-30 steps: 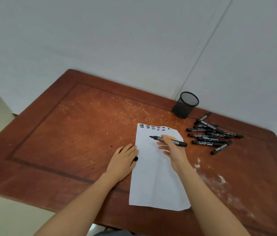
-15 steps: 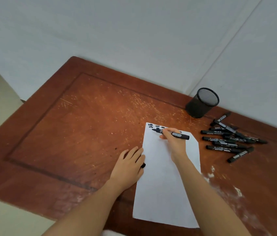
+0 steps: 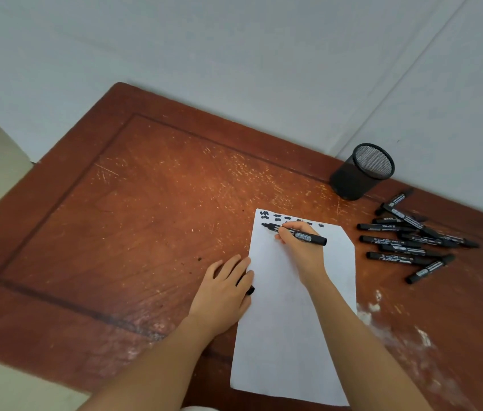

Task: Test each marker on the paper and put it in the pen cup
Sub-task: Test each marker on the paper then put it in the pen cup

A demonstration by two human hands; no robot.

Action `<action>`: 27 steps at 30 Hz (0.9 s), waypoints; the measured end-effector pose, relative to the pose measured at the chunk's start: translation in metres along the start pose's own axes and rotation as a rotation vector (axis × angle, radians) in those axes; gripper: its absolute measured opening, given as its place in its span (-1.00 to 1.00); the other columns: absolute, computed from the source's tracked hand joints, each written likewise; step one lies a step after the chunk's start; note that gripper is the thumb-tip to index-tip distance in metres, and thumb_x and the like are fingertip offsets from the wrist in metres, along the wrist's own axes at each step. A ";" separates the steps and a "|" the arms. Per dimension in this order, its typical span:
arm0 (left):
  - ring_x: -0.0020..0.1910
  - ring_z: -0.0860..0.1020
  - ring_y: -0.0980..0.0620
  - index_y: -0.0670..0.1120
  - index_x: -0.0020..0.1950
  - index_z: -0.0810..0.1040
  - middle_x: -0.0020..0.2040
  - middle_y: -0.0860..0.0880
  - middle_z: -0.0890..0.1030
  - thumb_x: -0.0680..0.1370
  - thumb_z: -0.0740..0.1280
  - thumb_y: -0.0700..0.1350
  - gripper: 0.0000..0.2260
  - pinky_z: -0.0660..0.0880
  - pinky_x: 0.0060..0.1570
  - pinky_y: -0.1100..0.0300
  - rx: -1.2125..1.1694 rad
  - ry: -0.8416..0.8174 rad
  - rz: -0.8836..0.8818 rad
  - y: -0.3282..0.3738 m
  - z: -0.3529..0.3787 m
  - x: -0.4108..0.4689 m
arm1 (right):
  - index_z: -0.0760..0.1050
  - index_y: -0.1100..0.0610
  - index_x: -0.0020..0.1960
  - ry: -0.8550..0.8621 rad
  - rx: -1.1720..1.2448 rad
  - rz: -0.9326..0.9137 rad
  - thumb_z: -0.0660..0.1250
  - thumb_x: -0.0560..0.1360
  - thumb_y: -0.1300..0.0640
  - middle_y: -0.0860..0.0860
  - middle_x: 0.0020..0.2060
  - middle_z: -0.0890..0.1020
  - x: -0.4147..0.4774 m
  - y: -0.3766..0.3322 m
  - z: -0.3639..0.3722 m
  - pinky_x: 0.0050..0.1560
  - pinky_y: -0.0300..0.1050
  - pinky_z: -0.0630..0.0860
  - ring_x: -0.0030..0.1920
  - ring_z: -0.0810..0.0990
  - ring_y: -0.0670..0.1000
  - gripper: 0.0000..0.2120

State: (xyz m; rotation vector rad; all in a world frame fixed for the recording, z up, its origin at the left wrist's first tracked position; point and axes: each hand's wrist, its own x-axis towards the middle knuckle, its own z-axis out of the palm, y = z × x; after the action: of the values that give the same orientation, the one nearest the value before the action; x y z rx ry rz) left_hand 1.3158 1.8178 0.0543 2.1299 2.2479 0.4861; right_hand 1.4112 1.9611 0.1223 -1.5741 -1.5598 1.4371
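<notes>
We record a white paper sheet [image 3: 287, 336] lying flat, with black test marks along its top edge. The right hand [image 3: 301, 250] grips an uncapped black marker [image 3: 296, 234], tip at the sheet's upper left. The black mesh pen cup [image 3: 359, 173] stands upright. The capped black markers [image 3: 406, 238] lie heaped to the right.

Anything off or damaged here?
Brown wooden table: white flaky patches right of the white paper sheet, possibly worn finish or paint, plus pale scratches across the middle. The black markers lie in a crossed heap. The paper's far right corner looks clipped. Nothing spilled.
</notes>
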 end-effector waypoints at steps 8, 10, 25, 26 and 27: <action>0.21 0.36 -0.02 -0.04 0.02 0.61 0.14 -0.03 0.61 0.43 0.09 0.00 -0.65 0.50 0.08 0.01 -0.015 0.001 -0.008 0.001 -0.002 0.001 | 0.47 -0.10 -0.18 0.003 -0.035 -0.031 0.33 0.49 0.18 0.07 0.01 0.62 0.002 0.007 0.002 -0.09 -0.36 0.43 0.03 0.59 0.01 -0.82; 0.21 0.36 -0.02 -0.03 0.02 0.61 0.14 -0.03 0.61 0.44 0.08 0.00 -0.64 0.50 0.08 0.00 -0.019 -0.004 -0.010 0.000 -0.003 0.001 | 0.47 -0.11 -0.18 0.014 -0.039 -0.030 0.33 0.48 0.16 0.08 0.03 0.62 0.004 0.008 0.003 -0.08 -0.35 0.44 0.06 0.58 0.03 -0.82; 0.21 0.36 -0.02 -0.02 0.01 0.61 0.14 -0.02 0.61 0.43 0.07 0.01 -0.65 0.51 0.07 0.01 -0.018 -0.035 -0.016 0.001 -0.005 0.002 | 0.48 -0.05 -0.18 0.001 -0.054 -0.023 0.34 0.48 0.19 0.05 -0.09 0.62 0.008 0.007 0.000 -0.14 -0.34 0.47 -0.06 0.59 0.00 -0.85; 0.21 0.36 -0.02 -0.02 0.01 0.61 0.13 -0.02 0.61 0.43 0.08 0.00 -0.65 0.51 0.07 0.02 -0.018 -0.035 -0.016 0.001 -0.005 0.002 | 0.48 -0.05 -0.17 0.003 -0.052 -0.024 0.33 0.48 0.18 0.04 -0.10 0.61 0.008 0.007 0.000 -0.12 -0.33 0.48 -0.07 0.59 -0.01 -0.86; 0.21 0.36 -0.02 -0.02 0.00 0.60 0.13 -0.02 0.61 0.43 0.08 0.00 -0.65 0.51 0.07 0.02 -0.020 -0.033 -0.017 0.001 -0.005 0.002 | 0.48 -0.05 -0.16 0.004 -0.052 -0.023 0.33 0.48 0.18 0.03 -0.10 0.60 0.009 0.008 0.000 -0.10 -0.31 0.49 -0.07 0.59 0.00 -0.86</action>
State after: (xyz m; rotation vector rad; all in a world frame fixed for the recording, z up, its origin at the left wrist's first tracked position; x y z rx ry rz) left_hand 1.3157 1.8185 0.0600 2.0916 2.2329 0.4670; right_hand 1.4123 1.9676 0.1123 -1.5826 -1.6202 1.3901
